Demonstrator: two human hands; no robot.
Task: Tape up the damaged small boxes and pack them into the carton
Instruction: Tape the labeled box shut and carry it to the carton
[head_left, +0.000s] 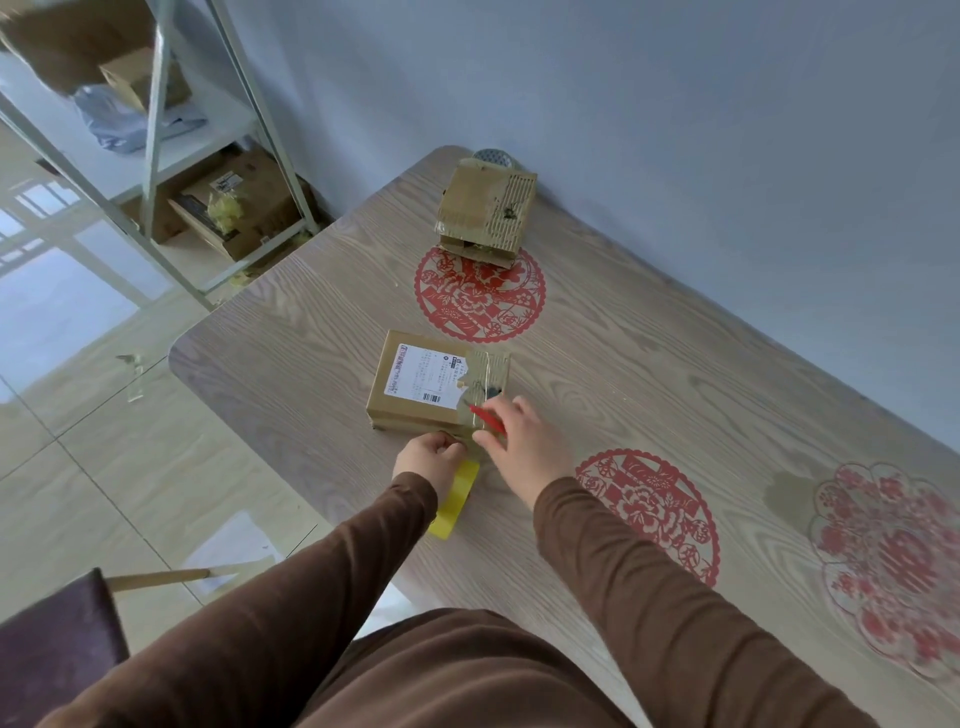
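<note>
We see two arms in brown sleeves reaching out over the near part of the scene. The left hand (428, 460) has its fingers curled tight. The right hand (524, 447), just beside it, curls its fingers around something thin and red

Long brown sleeves (332, 571) to the wrists, matching brown garment below.
</note>
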